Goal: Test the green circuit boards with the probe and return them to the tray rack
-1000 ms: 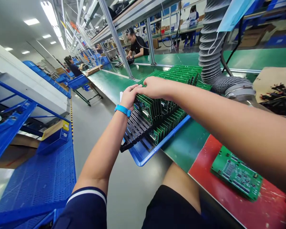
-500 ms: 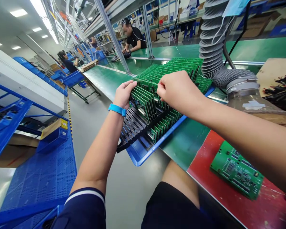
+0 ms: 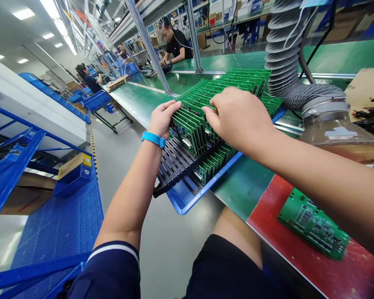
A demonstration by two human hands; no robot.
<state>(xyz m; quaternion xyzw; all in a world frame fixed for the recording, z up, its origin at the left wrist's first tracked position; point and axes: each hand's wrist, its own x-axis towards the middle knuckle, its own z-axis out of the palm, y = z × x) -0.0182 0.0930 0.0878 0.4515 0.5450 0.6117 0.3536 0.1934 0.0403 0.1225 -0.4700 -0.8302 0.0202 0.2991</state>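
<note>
Many green circuit boards (image 3: 190,126) stand upright in rows in a black slotted rack (image 3: 177,166). Under the rack, more upright boards (image 3: 213,164) sit in a blue tray (image 3: 190,203), whose near corner juts past the bench edge. My left hand (image 3: 162,118), above a blue wristband, pinches the top corner of a board at the near left end of the row. My right hand (image 3: 233,114) is over the middle of the row, thumb and index finger slightly apart at the board tops, with nothing visible between them; its other fingers are curled.
A green circuit board (image 3: 314,224) lies on a red mat (image 3: 268,211) at the right. A grey ribbed hose (image 3: 283,62) drops to a round fixture behind. Blue shelving (image 3: 59,224) stands at the left. A person (image 3: 176,43) works across the bench (image 3: 239,187).
My right hand's thumb and index finger have parted, and the hand has risen slightly. My left hand stays at the near boards. The view has shifted a little.
</note>
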